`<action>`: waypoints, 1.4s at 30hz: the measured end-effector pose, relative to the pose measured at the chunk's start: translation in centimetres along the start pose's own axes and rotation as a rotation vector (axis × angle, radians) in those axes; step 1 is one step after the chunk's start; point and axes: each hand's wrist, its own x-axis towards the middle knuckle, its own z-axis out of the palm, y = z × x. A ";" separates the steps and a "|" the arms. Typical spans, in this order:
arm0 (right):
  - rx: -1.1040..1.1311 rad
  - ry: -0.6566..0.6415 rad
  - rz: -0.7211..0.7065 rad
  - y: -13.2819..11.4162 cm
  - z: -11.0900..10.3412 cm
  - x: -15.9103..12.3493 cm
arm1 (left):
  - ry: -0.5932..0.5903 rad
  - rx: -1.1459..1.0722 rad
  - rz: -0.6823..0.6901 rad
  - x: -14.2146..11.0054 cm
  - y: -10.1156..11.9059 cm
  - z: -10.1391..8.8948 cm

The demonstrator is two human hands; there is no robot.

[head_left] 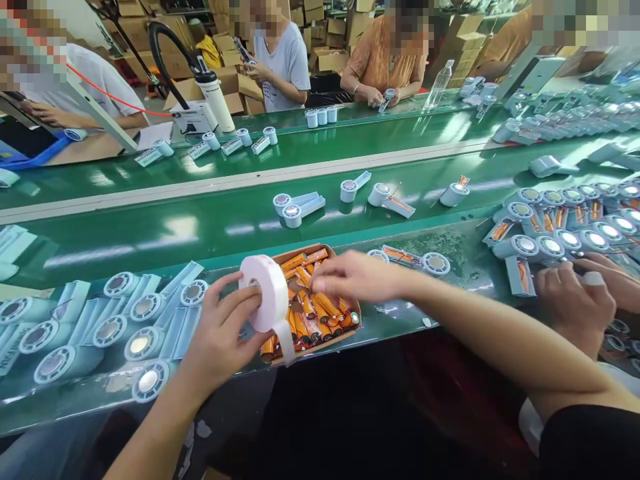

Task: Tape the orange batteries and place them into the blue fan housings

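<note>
My left hand [227,330] is closed on a roll of white tape [270,293], fingers hooked into its core. A loose strip of tape hangs from the bottom of the roll. Just to the right, a shallow cardboard box [345,341] holds several orange battery cells [325,307] with thin wires. My right hand [350,275] reaches over the back right of this box, fingers curled down and pressed together at the cells. Whatever lies between those fingertips is hidden. The roll covers part of the box's left side.
Light-blue fan housings [143,341] crowd the bench at left; more housings [570,240] stand in rows at right, by another person's hand [570,303]. A green conveyor belt [210,223] carries several housings. People sit across it, near a clear bottle [440,83].
</note>
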 end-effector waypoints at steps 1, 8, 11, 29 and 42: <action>0.118 -0.091 -0.035 -0.8 2.1 -0.5 | 0.055 0.017 -0.008 -0.3 0.2 -0.3; 0.087 -0.416 -0.321 -2.8 8.4 -1.3 | 0.162 -0.034 -0.262 -2.6 0.7 -1.1; -0.296 -0.313 -0.251 -2.1 6.3 0.3 | 0.208 -0.062 -0.447 -3.9 0.7 -1.6; -0.541 0.412 -0.049 3.4 2.4 2.7 | 0.103 -0.043 -0.286 -4.7 1.3 0.2; -0.313 0.280 -0.057 2.9 3.9 7.4 | 0.047 -0.113 -0.233 -1.9 3.2 1.4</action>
